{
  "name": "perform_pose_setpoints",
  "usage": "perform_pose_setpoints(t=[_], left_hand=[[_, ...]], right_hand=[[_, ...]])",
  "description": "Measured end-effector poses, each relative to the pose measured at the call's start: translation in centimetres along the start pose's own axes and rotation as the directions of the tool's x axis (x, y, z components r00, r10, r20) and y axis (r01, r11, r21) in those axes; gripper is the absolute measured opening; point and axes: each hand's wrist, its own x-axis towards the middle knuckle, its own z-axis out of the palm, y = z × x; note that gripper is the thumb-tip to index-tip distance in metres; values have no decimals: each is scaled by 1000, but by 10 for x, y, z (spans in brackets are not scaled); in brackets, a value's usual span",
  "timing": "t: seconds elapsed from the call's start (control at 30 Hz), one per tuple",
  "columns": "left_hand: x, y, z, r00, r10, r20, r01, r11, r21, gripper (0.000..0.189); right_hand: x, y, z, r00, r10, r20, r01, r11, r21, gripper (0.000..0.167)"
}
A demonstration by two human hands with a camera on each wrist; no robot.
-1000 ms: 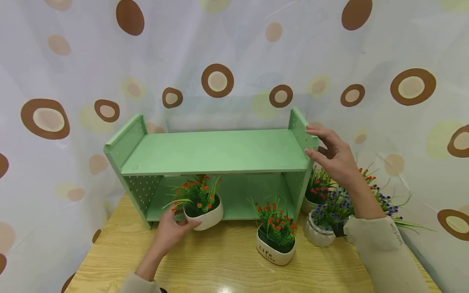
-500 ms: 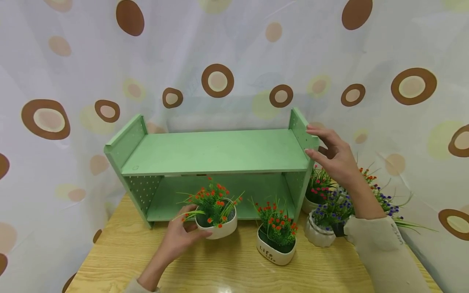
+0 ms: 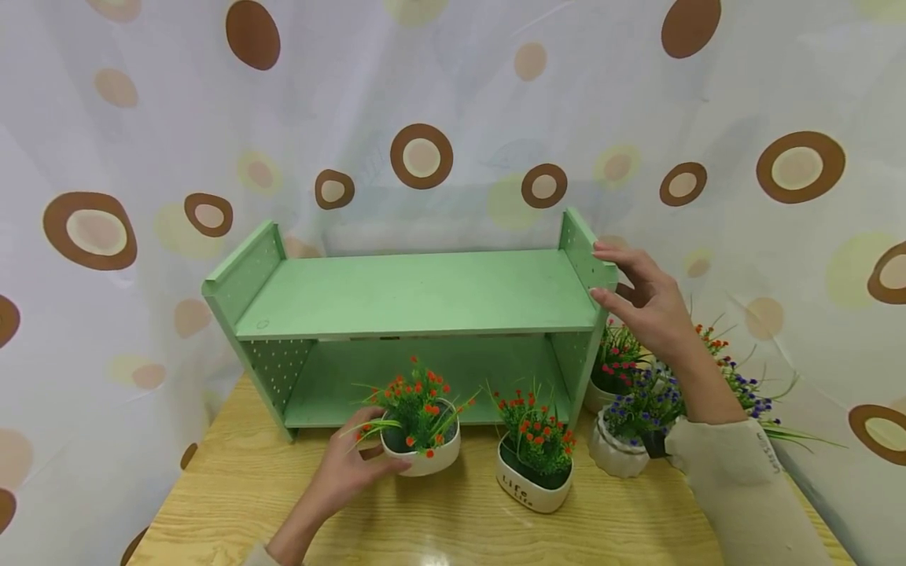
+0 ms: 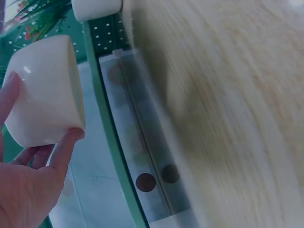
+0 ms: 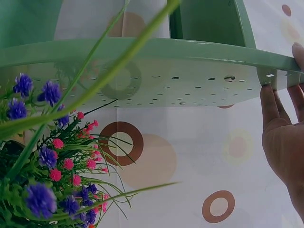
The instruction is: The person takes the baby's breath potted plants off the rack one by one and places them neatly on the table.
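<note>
My left hand (image 3: 347, 468) grips a white oval pot (image 3: 428, 458) of artificial red flowers by its left end. Thumb and fingers pinch its wall in the left wrist view, where the pot (image 4: 45, 95) appears held off the wooden table. To its right stands a similar white pot (image 3: 527, 489) with "Life" lettering and red flowers. Behind them is a green two-tier shelf (image 3: 418, 295). My right hand (image 3: 651, 303) holds the top of its right side panel (image 3: 583, 255); the right wrist view shows fingers on one side and the thumb on the other.
Right of the shelf stand several potted flowers, among them a white pot (image 3: 617, 452) with purple blooms and a pot of pink ones (image 3: 616, 362) behind. They lie under my right forearm. A patterned curtain (image 3: 453, 102) hangs behind the wooden table (image 3: 233, 479).
My left hand has carried the flowerpot right and toward me, away from the shelf's lower front. During the last half second it lowered slightly. My right hand has stayed on the side panel.
</note>
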Motion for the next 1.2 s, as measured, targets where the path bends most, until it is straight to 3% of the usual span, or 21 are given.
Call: perform_pose_setpoints(t=[0.33, 0.6, 0.83, 1.2], left_hand=[[-5, -7, 3, 999, -14, 53, 14, 1000, -2, 71], [-5, -18, 5, 996, -49, 80, 42, 995, 88, 80], [-2, -28, 2, 987, -71, 146, 32, 968, 250, 82], [-4, -33, -1, 988, -68, 137, 25, 954, 298, 76]], right_hand=[[-1, 0, 0, 1000, -4, 4, 4, 1000, 16, 48], [-2, 1, 0, 1000, -11, 5, 10, 1000, 22, 48], [-2, 0, 1, 1000, -9, 5, 9, 1000, 28, 49], [0, 1, 2, 1000, -27, 2, 27, 998, 47, 50]])
